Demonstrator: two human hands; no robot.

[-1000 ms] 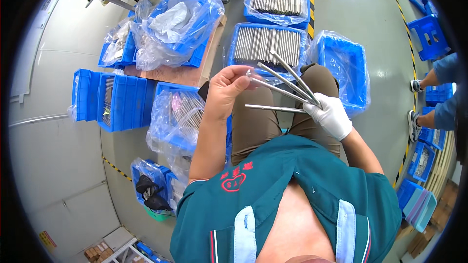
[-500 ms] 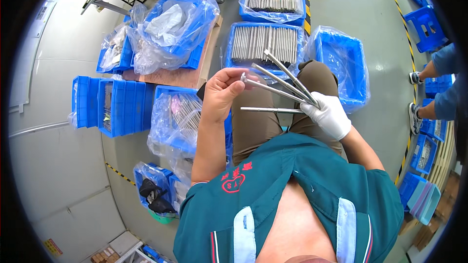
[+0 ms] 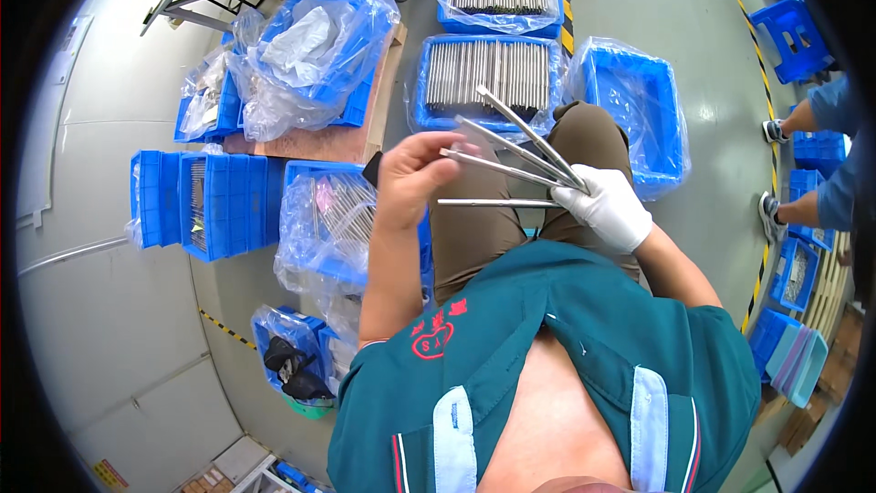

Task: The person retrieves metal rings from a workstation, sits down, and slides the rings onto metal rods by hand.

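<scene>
In a white glove, my right hand (image 3: 607, 210) is closed around several slim silvery metal rods (image 3: 525, 157). They fan out toward the left over my lap, one of them lying lower and nearly level. My bare left hand (image 3: 412, 175) is at the left ends of the rods, thumb and fingers curled about the end of one rod; the fingertips are slightly blurred. Beyond my knees, a blue crate lined with clear plastic (image 3: 555, 82) holds a row of similar rods (image 3: 488, 75). To its right stands a blue crate with a clear plastic liner (image 3: 677, 119).
Another rod-filled crate (image 3: 547, 26) stands farther off. On the left are a bagged crate of loose rods (image 3: 301, 251), stacked blue crates (image 3: 242, 205) and a wooden pallet (image 3: 374, 132) bearing crates. A person's legs (image 3: 808, 205) show at the right, beside yellow-black floor tape (image 3: 774, 141).
The rods and both hands have shifted slightly left in the picture, as has most of the scene. The left fingers have moved a little around the rod end. My right hand keeps its grip.
</scene>
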